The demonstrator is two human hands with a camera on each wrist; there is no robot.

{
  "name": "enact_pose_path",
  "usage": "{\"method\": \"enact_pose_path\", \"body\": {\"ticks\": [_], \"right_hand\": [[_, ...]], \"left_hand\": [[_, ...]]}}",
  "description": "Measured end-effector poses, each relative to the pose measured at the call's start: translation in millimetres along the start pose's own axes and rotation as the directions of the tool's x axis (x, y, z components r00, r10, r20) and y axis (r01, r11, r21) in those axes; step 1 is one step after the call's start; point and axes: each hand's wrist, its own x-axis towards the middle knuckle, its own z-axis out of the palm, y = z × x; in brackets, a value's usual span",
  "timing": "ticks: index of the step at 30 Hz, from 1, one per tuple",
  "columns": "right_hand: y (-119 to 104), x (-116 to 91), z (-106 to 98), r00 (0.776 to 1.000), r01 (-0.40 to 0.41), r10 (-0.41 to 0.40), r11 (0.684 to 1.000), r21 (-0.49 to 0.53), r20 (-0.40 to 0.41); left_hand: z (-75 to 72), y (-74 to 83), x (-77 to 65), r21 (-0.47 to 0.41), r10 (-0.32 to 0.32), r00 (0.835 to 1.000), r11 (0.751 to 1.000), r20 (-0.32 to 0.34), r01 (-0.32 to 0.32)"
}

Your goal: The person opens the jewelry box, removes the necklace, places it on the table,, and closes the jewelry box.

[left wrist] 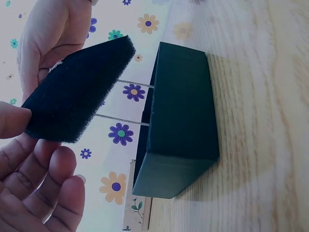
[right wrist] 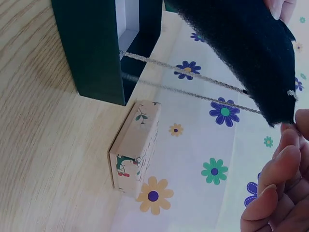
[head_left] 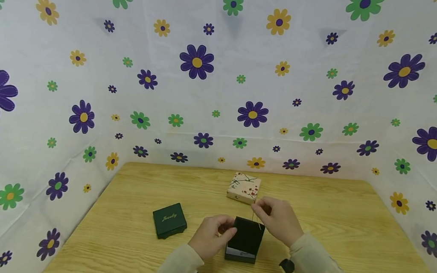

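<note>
My left hand [head_left: 212, 237] pinches a black foam pad [head_left: 246, 236] by its side, between thumb and fingers. The pad is tilted above an open dark green box base [left wrist: 181, 106], apart from it in both wrist views. A thin twisted necklace chain [right wrist: 188, 72] runs in two strands from the pad down into the box. At the pad's far corner my right hand [head_left: 280, 220] pinches part of the chain, its fingertips close to the pad's edge. Inside the box a pale lining [right wrist: 128, 21] shows; the chain's lower ends are hidden.
A dark green lid lettered "Jewelry" [head_left: 170, 219] lies left of the hands on the wooden table [head_left: 128, 249]. Behind the box sits a cream floral box [head_left: 244, 187]. Flower-printed cloth [head_left: 222, 94] encloses the table at the back and sides.
</note>
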Motion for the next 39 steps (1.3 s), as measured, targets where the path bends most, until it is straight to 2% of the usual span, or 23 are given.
{"method": "enact_pose_path", "body": {"ticks": [14, 21, 25, 39], "right_hand": [[7, -7, -9, 1.0, -0.013, 0.014, 0.999, 0.03, -0.014], [11, -12, -14, 0.999, -0.025, 0.025, 1.0, 0.0, -0.025], [13, -12, -17, 0.999, -0.005, 0.005, 1.0, -0.013, -0.038], [20, -12, -26, 0.998, -0.047, 0.045, 0.998, -0.047, -0.048]], "left_hand": [[-0.8, -1.4, -1.7, -0.01, -0.056, 0.998, 0.998, -0.007, 0.056], [-2.2, -2.2, -2.8, -0.01, -0.065, 0.998, 0.998, 0.002, 0.065], [-2.9, -2.4, -2.8, -0.015, -0.079, 0.997, 0.997, 0.002, 0.079], [-5.1, -4.2, -0.4, 0.024, -0.068, 0.998, 0.997, 0.011, 0.068]]}}
